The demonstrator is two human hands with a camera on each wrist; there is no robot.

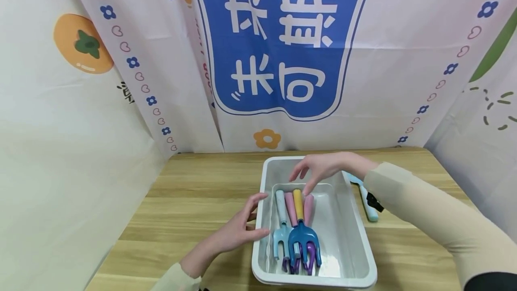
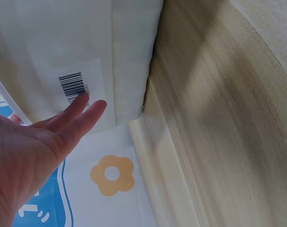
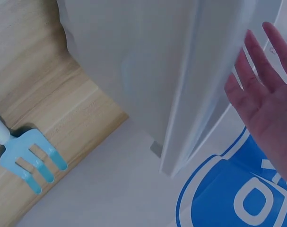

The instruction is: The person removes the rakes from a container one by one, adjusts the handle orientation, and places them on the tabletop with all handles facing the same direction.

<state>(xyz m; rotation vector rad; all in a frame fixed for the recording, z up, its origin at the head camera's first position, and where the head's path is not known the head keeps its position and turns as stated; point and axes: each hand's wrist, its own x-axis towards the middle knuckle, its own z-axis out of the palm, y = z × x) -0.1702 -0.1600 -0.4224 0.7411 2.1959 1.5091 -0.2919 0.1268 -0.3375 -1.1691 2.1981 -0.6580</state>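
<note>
A white plastic bin (image 1: 339, 237) holds a pile of small toy garden forks. On top is a blue fork (image 1: 304, 237) with a yellow handle, beside a light blue fork (image 1: 281, 232). Pink handles (image 1: 308, 208) and purple tines (image 1: 311, 255) show partly hidden beneath. My left hand (image 1: 238, 228) rests at the bin's left side, thumb and a finger at the rim; in the left wrist view its fingers (image 2: 82, 116) lie nearly straight by a barcode label (image 2: 73, 85). Above the handles hovers my right hand (image 1: 319, 167), fingers spread and holding nothing.
Outside the bin's right wall, another light blue fork (image 1: 368, 203) lies on the wooden table (image 1: 194, 192), its tines clear in the right wrist view (image 3: 32, 158). A printed white cloth (image 1: 181, 57) hangs behind the table's far edge.
</note>
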